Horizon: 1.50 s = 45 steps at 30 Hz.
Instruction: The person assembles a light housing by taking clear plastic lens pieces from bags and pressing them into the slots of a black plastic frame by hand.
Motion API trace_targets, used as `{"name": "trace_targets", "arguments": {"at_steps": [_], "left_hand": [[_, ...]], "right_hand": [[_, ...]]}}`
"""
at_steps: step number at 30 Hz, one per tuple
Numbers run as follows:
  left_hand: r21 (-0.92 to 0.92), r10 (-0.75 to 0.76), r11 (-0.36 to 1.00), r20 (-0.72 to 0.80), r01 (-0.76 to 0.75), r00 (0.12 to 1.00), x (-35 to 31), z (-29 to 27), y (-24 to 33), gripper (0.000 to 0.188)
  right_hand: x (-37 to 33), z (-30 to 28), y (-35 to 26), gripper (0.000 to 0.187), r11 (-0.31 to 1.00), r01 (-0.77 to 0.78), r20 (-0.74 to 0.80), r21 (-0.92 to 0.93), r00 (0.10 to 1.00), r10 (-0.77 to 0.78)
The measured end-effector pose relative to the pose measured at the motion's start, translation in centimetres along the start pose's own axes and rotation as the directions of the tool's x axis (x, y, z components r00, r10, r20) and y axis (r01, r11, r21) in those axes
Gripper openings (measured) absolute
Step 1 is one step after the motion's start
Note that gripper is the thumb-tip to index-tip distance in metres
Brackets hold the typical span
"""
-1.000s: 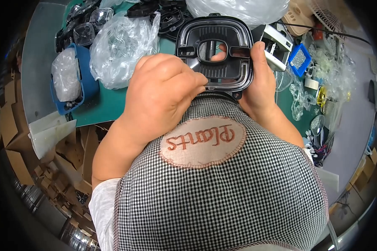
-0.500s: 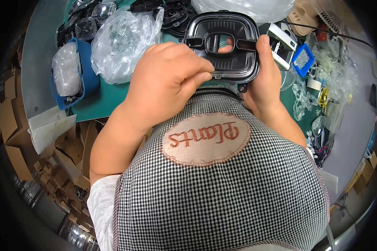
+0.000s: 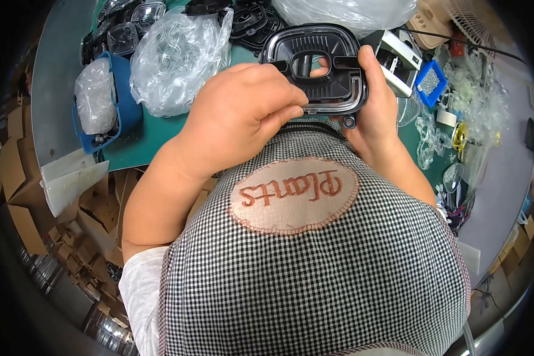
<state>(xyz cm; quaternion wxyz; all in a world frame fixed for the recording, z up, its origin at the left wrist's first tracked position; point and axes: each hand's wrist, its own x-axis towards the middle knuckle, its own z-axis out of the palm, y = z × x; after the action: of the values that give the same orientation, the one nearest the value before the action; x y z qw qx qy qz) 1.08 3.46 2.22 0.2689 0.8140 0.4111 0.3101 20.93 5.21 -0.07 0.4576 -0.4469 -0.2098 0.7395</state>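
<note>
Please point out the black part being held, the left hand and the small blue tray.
Black part (image 3: 323, 91): head view, ridged panel below its opening.
Left hand (image 3: 240, 111): head view, back of the hand.
Small blue tray (image 3: 431, 101): head view, near rim.

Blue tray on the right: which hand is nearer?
Right. The right hand is left of the blue tray, holding the black frame by its right side; the left hand is farther left, at its near edge.

Black plastic piece slightly further right, apparently tilted more, looking foreshortened
</note>
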Motion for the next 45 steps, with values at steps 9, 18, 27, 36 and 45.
{"name": "trace_targets", "arguments": {"at_steps": [9, 18, 27, 36, 45], "left_hand": [[-0.018, 0.004, 1.0, -0.054, -0.005, 0.999, -0.2, -0.1, 0.2, 0.014], [-0.222, -0.169, 0.96, 0.031, 0.171, 0.985, -0.2, -0.9, 0.3, 0.013], [-0.307, -0.182, 0.936, -0.003, 0.173, 0.983, -0.3, -1.0, 0.4, 0.011], [0.041, 0.002, 0.999, -0.058, 0.001, 0.998, -0.2, -0.7, 1.4, 0.014], [0.126, 0.124, 0.986, -0.113, -0.11, 0.986, -0.5, -0.8, 2.2, 0.016]], "right_hand": [[0.1, -0.1, -0.1, 0.047, 0.999, 0.019, 0.074, 0.049, 0.997, -0.022], [-0.2, -0.2, -0.4, 0.052, 0.998, -0.053, 0.078, 0.016, 0.996, 0.052], [-0.3, -0.3, -0.1, 0.053, 0.995, -0.037, 0.181, 0.094, 0.983, 0.019], [-0.4, -0.1, -0.3, 0.052, 0.997, 0.011, 0.15, 0.074, 0.989, -0.022], [-1.0, 0.2, -0.9, 0.055, 0.991, 0.131, 0.193, 0.013, 0.972, -0.131]]}}
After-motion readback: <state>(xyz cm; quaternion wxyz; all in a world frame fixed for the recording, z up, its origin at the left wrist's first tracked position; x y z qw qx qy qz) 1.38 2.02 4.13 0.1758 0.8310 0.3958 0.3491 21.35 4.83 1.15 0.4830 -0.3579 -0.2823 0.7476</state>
